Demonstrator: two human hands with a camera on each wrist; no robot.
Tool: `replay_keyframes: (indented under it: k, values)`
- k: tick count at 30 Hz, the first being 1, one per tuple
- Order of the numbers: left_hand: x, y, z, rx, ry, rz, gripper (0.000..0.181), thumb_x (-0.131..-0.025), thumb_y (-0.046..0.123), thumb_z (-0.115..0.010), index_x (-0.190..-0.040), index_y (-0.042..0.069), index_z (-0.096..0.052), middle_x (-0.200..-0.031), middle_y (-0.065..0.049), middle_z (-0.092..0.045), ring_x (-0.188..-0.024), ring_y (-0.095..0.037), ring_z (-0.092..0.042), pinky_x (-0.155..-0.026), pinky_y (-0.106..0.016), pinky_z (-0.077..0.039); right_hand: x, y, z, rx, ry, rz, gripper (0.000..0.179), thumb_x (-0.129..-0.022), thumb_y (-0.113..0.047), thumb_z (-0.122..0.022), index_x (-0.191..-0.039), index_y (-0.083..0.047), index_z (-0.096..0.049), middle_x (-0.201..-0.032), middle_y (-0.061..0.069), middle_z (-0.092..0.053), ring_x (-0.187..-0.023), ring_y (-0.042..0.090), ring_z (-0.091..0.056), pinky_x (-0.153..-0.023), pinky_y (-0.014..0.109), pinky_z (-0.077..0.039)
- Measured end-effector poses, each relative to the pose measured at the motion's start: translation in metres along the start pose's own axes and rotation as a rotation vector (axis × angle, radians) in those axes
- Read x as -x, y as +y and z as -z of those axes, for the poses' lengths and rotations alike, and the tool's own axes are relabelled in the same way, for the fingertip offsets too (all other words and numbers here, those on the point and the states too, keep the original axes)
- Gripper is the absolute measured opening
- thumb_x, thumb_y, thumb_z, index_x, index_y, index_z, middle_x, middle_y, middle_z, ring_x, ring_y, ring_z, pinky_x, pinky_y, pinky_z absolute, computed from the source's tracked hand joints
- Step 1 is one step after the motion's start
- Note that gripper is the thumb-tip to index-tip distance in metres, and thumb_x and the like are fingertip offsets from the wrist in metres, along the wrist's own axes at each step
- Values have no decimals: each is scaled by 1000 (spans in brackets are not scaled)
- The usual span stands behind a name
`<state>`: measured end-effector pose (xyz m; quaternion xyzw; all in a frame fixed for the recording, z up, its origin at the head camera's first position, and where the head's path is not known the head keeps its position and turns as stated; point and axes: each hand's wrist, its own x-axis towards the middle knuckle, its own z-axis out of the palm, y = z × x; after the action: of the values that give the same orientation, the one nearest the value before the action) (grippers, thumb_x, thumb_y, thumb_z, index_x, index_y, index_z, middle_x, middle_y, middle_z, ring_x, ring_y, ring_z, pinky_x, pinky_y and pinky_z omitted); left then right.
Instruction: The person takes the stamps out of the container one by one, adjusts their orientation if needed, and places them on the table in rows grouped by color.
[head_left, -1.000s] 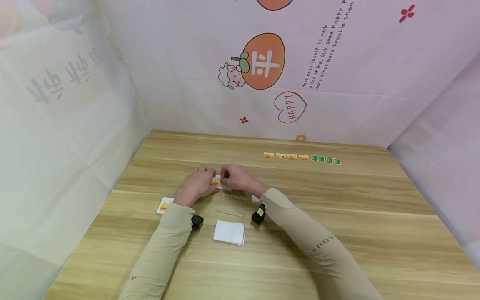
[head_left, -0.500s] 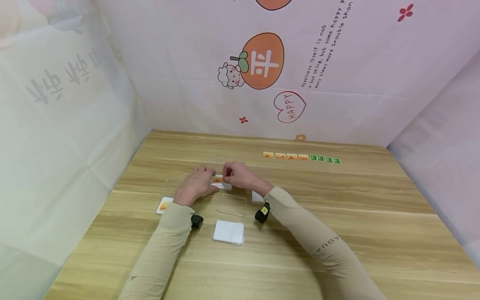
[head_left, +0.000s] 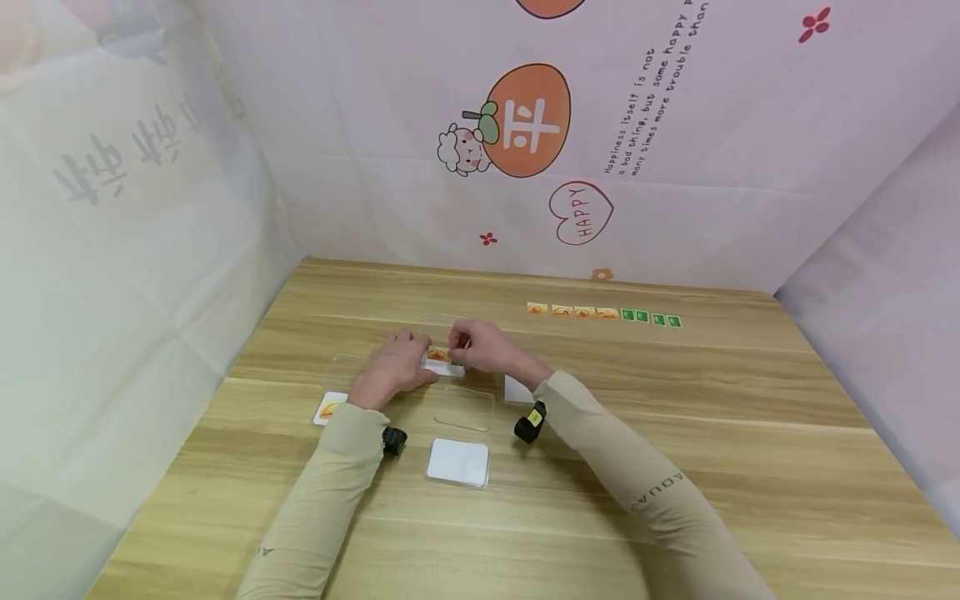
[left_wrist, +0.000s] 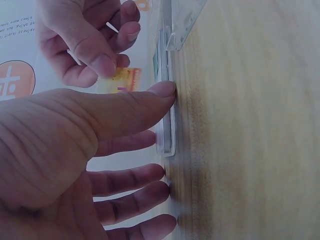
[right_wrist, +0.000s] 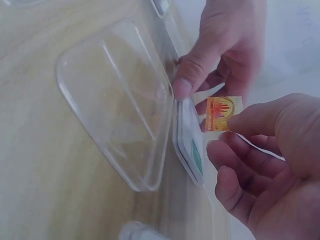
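Note:
My right hand (head_left: pixel 483 346) pinches a small orange-and-yellow stamp (right_wrist: pixel 217 112) between thumb and fingertips. It holds the stamp raised close over a flat clear case with a white insert (head_left: pixel 446 369). A green piece (right_wrist: pixel 196 152) lies on that insert toward its right end. My left hand (head_left: pixel 393 367) holds the left end of the case on the table, its thumb (left_wrist: pixel 162 90) on the near edge and the index finger behind it. The other left fingers reach past the end, nearly straight. In front of the case lies a clear lid (right_wrist: pixel 112 100).
Toward the back right runs a row of orange stamps (head_left: pixel 583 312) and green stamps (head_left: pixel 658 319). A case bearing an orange stamp (head_left: pixel 327 408) lies left of my left wrist. More white cases lie nearer (head_left: pixel 459 463) and beside my right wrist. Printed cloth walls enclose the wooden table (head_left: pixel 750 467).
My right hand has moved slightly right and away from me, and the orange stamp has shifted with it. The left hand stays on the case.

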<state>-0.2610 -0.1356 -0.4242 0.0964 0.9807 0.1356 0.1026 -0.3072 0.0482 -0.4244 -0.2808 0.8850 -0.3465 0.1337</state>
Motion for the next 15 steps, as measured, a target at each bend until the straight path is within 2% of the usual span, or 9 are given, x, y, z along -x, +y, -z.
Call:
replay_keyframes:
  k: [6, 15]
  values:
    - [1, 2, 1, 13, 5, 4, 59, -88, 38, -72, -137, 12, -53, -133, -17, -49, -118, -33, -47, -95, -50, -45, 1, 4, 10, 31, 48, 30, 5, -90, -11, -65, -86, -11, -62, -86, 3, -64, -77, 14, -55, -67, 25, -46]
    - [1, 2, 0, 19, 11, 8, 58, -88, 37, -73, -136, 12, -54, -130, -16, -50, -113, -31, -47, -91, -48, -45, 3, 11, 22, 55, 38, -29, 6, -91, -13, -66, -92, -10, -62, -92, 5, -65, -83, 15, -56, -71, 25, -46]
